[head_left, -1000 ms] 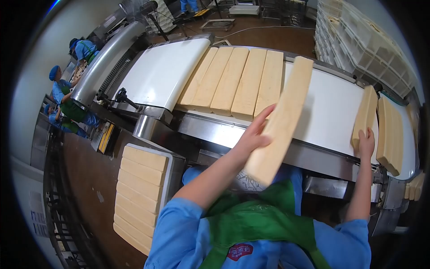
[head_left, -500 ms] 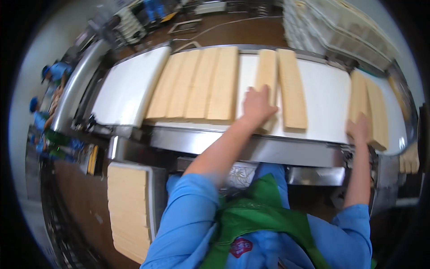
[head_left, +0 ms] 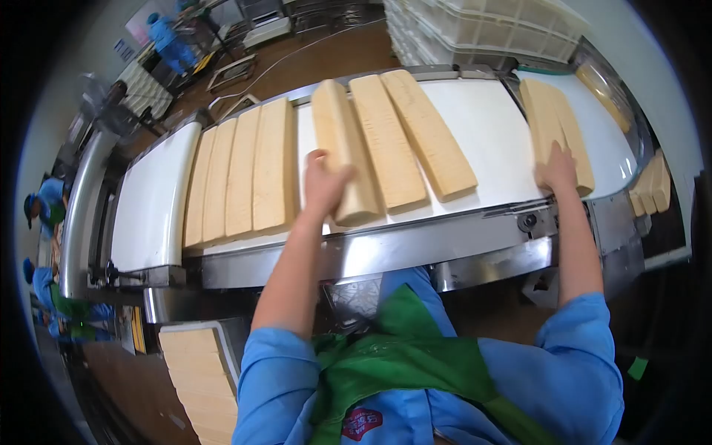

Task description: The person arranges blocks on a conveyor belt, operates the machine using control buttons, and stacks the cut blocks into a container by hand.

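Observation:
My left hand [head_left: 326, 184] is wrapped round the near end of a long pale loaf [head_left: 343, 152], thumb on its right side. This loaf sits slightly tilted, apart from a row of several similar loaves [head_left: 271, 163] on its left. To its right, two more loaves [head_left: 389, 141] lie on the white belt [head_left: 486, 126], with a narrow gap between them. My right hand [head_left: 556, 169] rests with its fingers on the near part of a pair of loaves [head_left: 545, 111] at the belt's right end.
A steel rail [head_left: 297, 263] edges the belt in front of me. White crates [head_left: 475, 33] are stacked behind it. At lower left stands a tray of loaves [head_left: 196, 371]; others [head_left: 653, 185] lie far right. Co-workers in blue [head_left: 167, 44] are in the background.
The view has turned, moving the belt leftward in the picture. One loaf lay between my hands before; now two do. My left hand's loaf has become tilted. My right hand stays by the right-end pair.

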`<state>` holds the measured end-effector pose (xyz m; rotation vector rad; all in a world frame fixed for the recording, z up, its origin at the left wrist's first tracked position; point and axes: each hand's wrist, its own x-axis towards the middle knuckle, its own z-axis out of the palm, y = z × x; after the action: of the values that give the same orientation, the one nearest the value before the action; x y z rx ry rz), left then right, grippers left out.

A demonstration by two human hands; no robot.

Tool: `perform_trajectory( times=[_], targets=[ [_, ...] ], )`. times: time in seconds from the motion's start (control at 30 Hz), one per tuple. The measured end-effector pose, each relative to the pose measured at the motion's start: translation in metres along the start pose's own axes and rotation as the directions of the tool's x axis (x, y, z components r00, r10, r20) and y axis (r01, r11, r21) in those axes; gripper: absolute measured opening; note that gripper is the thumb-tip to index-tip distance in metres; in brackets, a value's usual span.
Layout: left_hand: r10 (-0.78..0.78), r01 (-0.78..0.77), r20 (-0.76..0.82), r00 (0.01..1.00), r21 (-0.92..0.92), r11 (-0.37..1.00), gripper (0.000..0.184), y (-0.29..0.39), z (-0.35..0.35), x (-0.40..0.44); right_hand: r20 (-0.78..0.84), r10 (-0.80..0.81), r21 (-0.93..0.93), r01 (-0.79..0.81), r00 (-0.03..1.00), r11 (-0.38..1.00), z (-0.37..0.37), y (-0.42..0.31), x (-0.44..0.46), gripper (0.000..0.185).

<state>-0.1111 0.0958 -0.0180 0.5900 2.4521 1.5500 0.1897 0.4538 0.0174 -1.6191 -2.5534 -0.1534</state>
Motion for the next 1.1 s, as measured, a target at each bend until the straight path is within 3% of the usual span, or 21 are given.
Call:
perform_trajectory(
  times=[0.03,0.07,0.1,0.13,0.2,0.27,0.33,0.4,0.43,0.47,0.5,0.53,0.6,0.7,0.73,0.8,0.87,0.97,1.0,1.03,1.1],
  targets=[
    [-0.167,0.191,0.092,0.982,-0.456,0.869,0.051,0.002,-0.010,-0.005,0.098,0.026,0.136,-0.039,0.995,0.990,-0.012,-0.007,-0.003,0.077],
    [-0.247,0.401,0.317,0.916,-0.675,0.619,0.043,-0.031,-0.020,0.007,0.044,-0.006,0.168,-0.001,0.999,0.986,0.009,-0.003,0.003,0.077],
    [-0.220,0.428,0.367,0.904,-0.788,0.444,0.042,-0.031,-0.029,0.000,-0.015,-0.041,0.196,0.043,0.999,0.980,0.031,-0.002,0.012,0.077],
    [-0.073,0.394,0.395,0.916,-0.852,0.345,0.041,-0.058,-0.034,0.011,0.109,-0.077,0.510,0.011,0.991,0.860,0.034,0.007,0.016,0.077],
    [-0.305,0.433,0.323,0.896,-0.789,0.437,0.041,-0.055,-0.040,0.006,0.262,-0.265,0.920,-0.158,0.928,0.359,0.040,0.029,0.029,0.076],
    [-0.393,0.446,0.251,0.885,-0.703,0.554,0.041,-0.040,-0.045,-0.001,0.046,-0.153,0.868,0.037,0.987,0.496,0.063,0.081,0.064,0.072],
    [-0.356,0.419,0.226,0.907,-0.587,0.693,0.043,-0.023,-0.049,-0.013,-0.128,-0.008,0.571,0.081,0.992,0.817,0.063,0.096,0.063,0.067],
    [-0.136,0.167,0.134,0.982,-0.257,0.952,0.050,-0.034,-0.053,-0.008,-0.328,0.104,-0.067,-0.133,0.939,0.989,0.035,0.089,0.036,0.060],
    [-0.013,0.021,0.118,0.993,-0.067,0.997,0.055,-0.042,-0.054,-0.006,-0.247,0.083,-0.003,-0.087,0.965,0.996,0.039,0.092,0.039,0.058],
    [0.157,-0.110,-0.078,0.985,0.420,0.901,0.066,-0.047,-0.052,-0.009,-0.169,0.052,0.063,-0.042,0.984,0.997,0.043,0.099,0.046,0.055],
    [0.253,-0.194,-0.064,0.965,0.469,0.862,0.068,-0.036,-0.050,-0.017,-0.093,0.011,0.134,0.001,0.996,0.991,0.044,0.105,0.056,0.053],
    [0.344,-0.275,-0.039,0.938,0.519,0.810,0.071,-0.026,-0.047,-0.028,0.126,-0.018,0.501,-0.048,0.992,0.864,0.041,0.116,0.065,0.052],
    [0.453,-0.414,0.092,0.887,0.595,0.689,0.077,-0.001,-0.043,-0.047,0.440,-0.288,0.887,-0.362,0.850,0.287,0.029,0.140,0.074,0.050],
    [0.462,-0.526,0.286,0.840,0.641,0.559,0.085,0.014,-0.035,-0.061,0.409,-0.235,0.885,-0.321,0.881,0.337,0.067,0.134,0.102,0.048],
    [0.446,-0.530,0.310,0.840,0.650,0.545,0.088,0.013,-0.032,-0.062,0.412,-0.292,0.892,-0.316,0.863,0.324,0.037,0.085,0.074,0.050],
    [0.420,-0.533,0.344,0.840,0.670,0.517,0.091,0.011,-0.031,-0.059,0.097,-0.396,0.793,0.169,0.913,0.585,0.014,0.017,0.037,0.062],
    [0.443,-0.548,0.349,0.826,0.683,0.484,0.089,0.006,-0.031,-0.058,0.019,-0.536,0.774,0.327,0.844,0.543,-0.003,-0.035,0.009,0.079],
    [0.478,-0.564,0.340,0.810,0.679,0.471,0.088,-0.004,-0.035,-0.057,0.005,-0.536,0.727,0.365,0.844,0.581,0.003,-0.068,0.005,0.087],
    [0.491,-0.567,0.333,0.805,0.675,0.472,0.087,-0.006,-0.037,-0.057,0.204,-0.527,0.860,0.106,0.825,0.499,0.002,-0.064,0.012,0.088],
    [0.491,-0.568,0.335,0.805,0.675,0.471,0.087,-0.006,-0.041,-0.057,0.279,-0.596,0.954,-0.147,0.753,0.260,0.017,-0.051,0.026,0.087],
    [0.493,-0.564,0.324,0.807,0.670,0.483,0.086,-0.007,-0.047,-0.057,0.534,-0.589,0.826,-0.522,0.606,0.212,0.039,-0.022,0.059,0.082]
  ],
)
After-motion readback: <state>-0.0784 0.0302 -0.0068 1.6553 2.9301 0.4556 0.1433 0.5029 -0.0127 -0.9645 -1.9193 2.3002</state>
